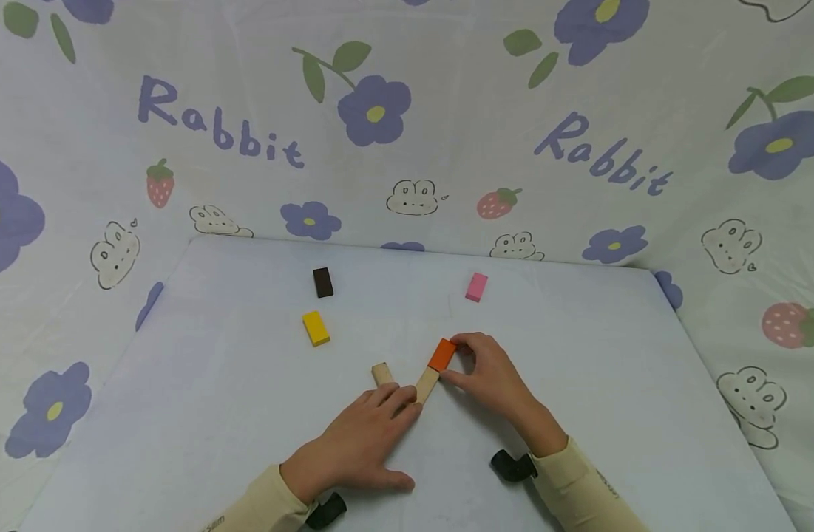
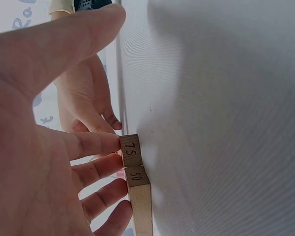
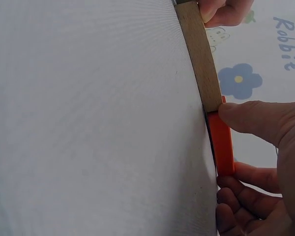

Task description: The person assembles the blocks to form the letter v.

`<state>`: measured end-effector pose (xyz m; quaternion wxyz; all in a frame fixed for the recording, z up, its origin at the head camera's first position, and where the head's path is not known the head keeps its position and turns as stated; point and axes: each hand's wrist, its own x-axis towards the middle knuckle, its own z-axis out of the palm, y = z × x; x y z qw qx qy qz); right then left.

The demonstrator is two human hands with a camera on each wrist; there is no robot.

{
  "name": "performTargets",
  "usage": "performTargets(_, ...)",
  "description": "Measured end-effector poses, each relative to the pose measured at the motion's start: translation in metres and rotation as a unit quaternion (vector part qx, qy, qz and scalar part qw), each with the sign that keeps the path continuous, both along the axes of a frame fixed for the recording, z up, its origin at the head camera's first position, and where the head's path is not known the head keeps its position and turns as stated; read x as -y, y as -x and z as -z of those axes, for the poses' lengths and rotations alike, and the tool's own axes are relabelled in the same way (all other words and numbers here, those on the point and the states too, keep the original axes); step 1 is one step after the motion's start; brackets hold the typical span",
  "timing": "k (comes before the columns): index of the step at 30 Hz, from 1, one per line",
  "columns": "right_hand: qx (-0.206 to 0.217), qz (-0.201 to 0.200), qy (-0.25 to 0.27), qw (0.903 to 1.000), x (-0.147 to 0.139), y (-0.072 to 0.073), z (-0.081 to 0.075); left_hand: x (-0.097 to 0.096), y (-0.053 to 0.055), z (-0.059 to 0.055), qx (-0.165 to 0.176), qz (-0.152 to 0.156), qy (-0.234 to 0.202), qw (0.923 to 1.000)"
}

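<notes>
Two plain wooden blocks lie flat and angled toward each other: the left wooden block and the right wooden block. Their near ends are covered by my left hand in the head view. Stamped ends, 75 and 50, show side by side in the left wrist view, with the fingertips of that outstretched hand touching them. At the far end of the right wooden block sits an orange block, end to end with it. My right hand pinches the orange block between thumb and fingers.
Farther back on the white table lie a yellow block, a dark brown block and a pink block. Behind the table hangs a cloth printed with flowers and rabbits. Each wrist carries a black camera.
</notes>
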<state>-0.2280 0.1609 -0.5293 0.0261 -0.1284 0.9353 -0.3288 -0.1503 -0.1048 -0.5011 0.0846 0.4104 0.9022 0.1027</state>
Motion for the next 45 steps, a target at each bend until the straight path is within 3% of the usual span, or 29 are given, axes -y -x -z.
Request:
performTargets(17,0.006,-0.005,-0.013,0.9999,0.0001,0.0019,-0.0061,-0.001,0.0004,-0.0015,-0.02,0.002,0.011,0.9998)
performTargets(27,0.011,-0.021,-0.003,0.9997,-0.003,0.0045,-0.0077,-0.0014,0.0009,-0.0034,-0.016,0.0,0.01,0.9998)
performTargets(45,0.014,-0.013,0.001,0.9998,-0.003,0.003,-0.0043,-0.0019,-0.0016,-0.0015,-0.013,-0.002,0.007,0.9999)
